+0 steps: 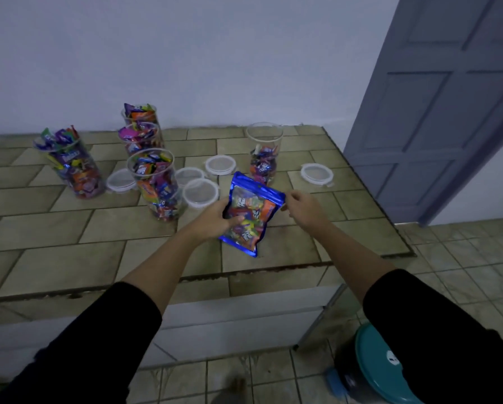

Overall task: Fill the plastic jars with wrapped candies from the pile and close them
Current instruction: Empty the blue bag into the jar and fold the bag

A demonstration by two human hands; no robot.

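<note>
Left hand (219,218) grips the candy bag (249,212); right hand (301,207) pinches its top corner.

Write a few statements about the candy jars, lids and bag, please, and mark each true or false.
1. The left hand grips the blue candy bag, and the right hand pinches its top corner. True.
2. Every jar has its lid on. False: all five stand open, and the lids lie on the counter.
3. The four left jars are full of candies. True.
4. The right-hand jar is filled to the brim. False: it is only partly filled.
</note>
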